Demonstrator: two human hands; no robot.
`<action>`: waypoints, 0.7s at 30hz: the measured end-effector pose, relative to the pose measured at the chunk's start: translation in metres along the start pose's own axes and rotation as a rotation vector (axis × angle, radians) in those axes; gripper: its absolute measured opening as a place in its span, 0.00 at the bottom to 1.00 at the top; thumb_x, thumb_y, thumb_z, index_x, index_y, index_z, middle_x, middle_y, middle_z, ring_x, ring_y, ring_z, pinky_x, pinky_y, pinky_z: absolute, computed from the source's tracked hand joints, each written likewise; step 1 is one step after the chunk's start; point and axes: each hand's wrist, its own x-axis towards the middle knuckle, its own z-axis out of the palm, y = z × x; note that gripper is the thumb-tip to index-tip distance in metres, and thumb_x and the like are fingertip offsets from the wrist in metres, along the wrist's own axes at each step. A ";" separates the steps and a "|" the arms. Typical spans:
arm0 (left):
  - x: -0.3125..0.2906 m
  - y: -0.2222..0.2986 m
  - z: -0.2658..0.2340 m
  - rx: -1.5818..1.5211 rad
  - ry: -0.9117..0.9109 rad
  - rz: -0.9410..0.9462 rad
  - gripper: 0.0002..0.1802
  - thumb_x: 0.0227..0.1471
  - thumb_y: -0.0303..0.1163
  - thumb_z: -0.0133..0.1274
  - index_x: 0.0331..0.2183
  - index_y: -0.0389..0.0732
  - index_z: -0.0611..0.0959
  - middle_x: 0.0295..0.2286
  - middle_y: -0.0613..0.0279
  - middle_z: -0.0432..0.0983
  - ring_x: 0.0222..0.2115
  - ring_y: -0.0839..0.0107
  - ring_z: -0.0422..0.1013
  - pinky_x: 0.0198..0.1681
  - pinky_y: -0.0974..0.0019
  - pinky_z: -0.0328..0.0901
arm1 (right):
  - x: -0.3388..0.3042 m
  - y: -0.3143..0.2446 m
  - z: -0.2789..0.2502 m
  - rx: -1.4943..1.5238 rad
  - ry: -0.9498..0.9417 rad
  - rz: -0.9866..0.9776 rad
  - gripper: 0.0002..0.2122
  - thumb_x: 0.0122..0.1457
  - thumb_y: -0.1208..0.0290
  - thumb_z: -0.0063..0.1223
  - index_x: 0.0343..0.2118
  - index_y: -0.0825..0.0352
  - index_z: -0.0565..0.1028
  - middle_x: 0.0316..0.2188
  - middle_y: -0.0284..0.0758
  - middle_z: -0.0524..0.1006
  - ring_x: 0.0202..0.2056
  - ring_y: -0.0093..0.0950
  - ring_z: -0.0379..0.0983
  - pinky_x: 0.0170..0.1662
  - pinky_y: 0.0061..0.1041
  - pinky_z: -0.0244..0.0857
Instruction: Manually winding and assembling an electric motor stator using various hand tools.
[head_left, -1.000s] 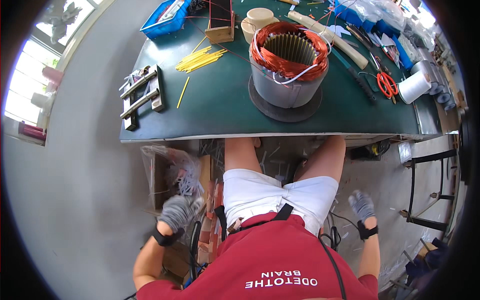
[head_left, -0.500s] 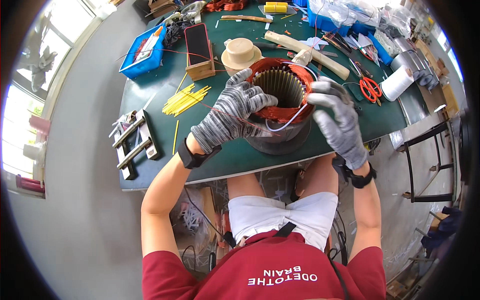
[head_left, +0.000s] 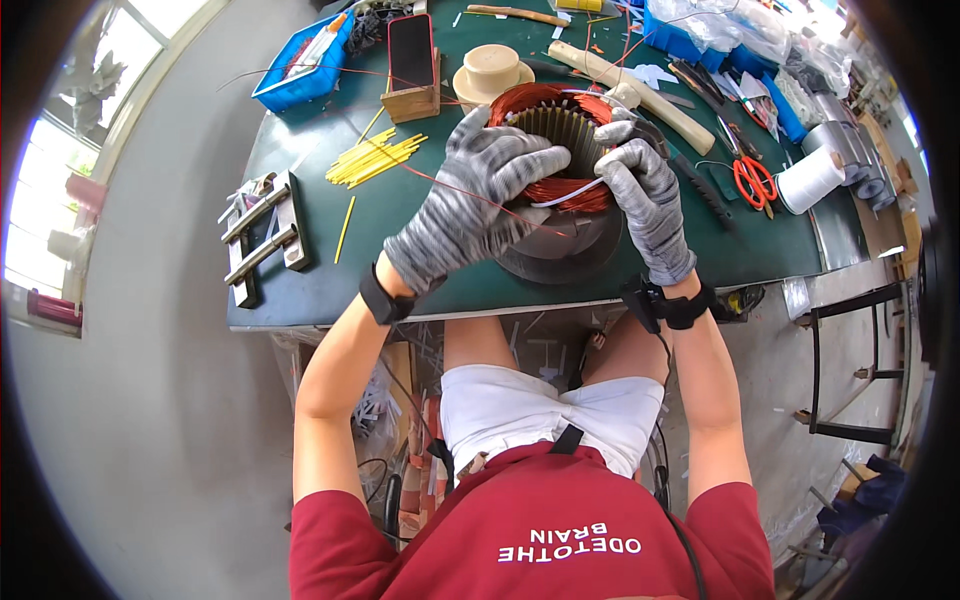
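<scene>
A motor stator (head_left: 566,238) stands upright on the green bench in front of me, with red-brown copper windings (head_left: 530,98) bulging round its rim. Yellowish strips line the slots inside its bore. In a grey knitted glove, my left hand (head_left: 490,185) is wrapped over the stator's left side, thumb at the bore. A white sleeve (head_left: 572,198) lies across the near windings. At the right rim, my gloved right hand (head_left: 642,190) has its fingers bent and pinched at the end of that sleeve. A thin red wire (head_left: 455,188) runs past my left hand.
Left are yellow sticks (head_left: 375,160), a metal frame (head_left: 268,238), a phone (head_left: 411,55) on a wooden block and a blue tray (head_left: 303,62). Behind the stator lie a cream round block (head_left: 492,70) and a wooden mallet (head_left: 640,95). Red scissors (head_left: 754,182) and a white thread spool (head_left: 812,180) stand right.
My right hand has come inward to the stator's rim, and its spread fingers have closed at the white sleeve. My left hand stays on the stator's left side. The view has shifted slightly.
</scene>
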 end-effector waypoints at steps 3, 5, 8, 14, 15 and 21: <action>-0.020 0.035 -0.015 0.138 0.100 0.038 0.25 0.42 0.36 0.52 0.46 0.43 0.74 0.42 0.53 0.65 0.43 0.57 0.62 0.50 0.52 0.54 | 0.000 0.002 0.001 -0.011 0.008 -0.038 0.02 0.51 0.76 0.50 0.24 0.65 0.72 0.36 0.34 0.71 0.47 0.31 0.62 0.52 0.28 0.53; -0.026 0.047 -0.021 -0.100 -0.031 -0.018 0.21 0.48 0.37 0.48 0.45 0.42 0.75 0.31 0.58 0.69 0.32 0.63 0.65 0.41 0.58 0.58 | 0.000 0.004 0.002 0.041 0.018 -0.052 0.01 0.51 0.77 0.50 0.24 0.65 0.72 0.36 0.34 0.71 0.47 0.31 0.62 0.52 0.28 0.53; -0.003 0.059 -0.034 -0.562 0.007 -0.328 0.16 0.57 0.38 0.36 0.36 0.39 0.76 0.18 0.65 0.66 0.20 0.73 0.63 0.30 0.70 0.59 | -0.005 0.013 0.000 0.122 0.041 -0.023 0.02 0.50 0.77 0.51 0.23 0.65 0.71 0.35 0.33 0.71 0.46 0.30 0.63 0.51 0.28 0.53; 0.065 0.023 -0.038 -0.945 -0.049 -0.584 0.17 0.59 0.39 0.34 0.36 0.36 0.72 0.20 0.65 0.67 0.22 0.76 0.65 0.30 0.76 0.61 | -0.001 0.005 0.002 0.238 0.006 0.012 0.02 0.52 0.76 0.50 0.24 0.65 0.72 0.36 0.32 0.71 0.45 0.27 0.63 0.50 0.26 0.54; 0.064 0.022 -0.037 -0.936 -0.049 -0.588 0.17 0.59 0.39 0.34 0.36 0.36 0.72 0.20 0.65 0.67 0.22 0.76 0.65 0.30 0.76 0.61 | -0.001 0.006 0.002 0.236 0.000 0.020 0.02 0.52 0.76 0.49 0.24 0.65 0.73 0.37 0.33 0.71 0.45 0.26 0.64 0.50 0.25 0.54; 0.004 0.023 -0.011 -0.007 0.273 -0.126 0.14 0.51 0.29 0.46 0.42 0.38 0.74 0.35 0.57 0.73 0.39 0.64 0.69 0.47 0.63 0.61 | -0.021 0.014 -0.002 0.324 0.308 -0.037 0.11 0.60 0.72 0.37 0.43 0.68 0.68 0.45 0.35 0.68 0.48 0.24 0.63 0.54 0.24 0.54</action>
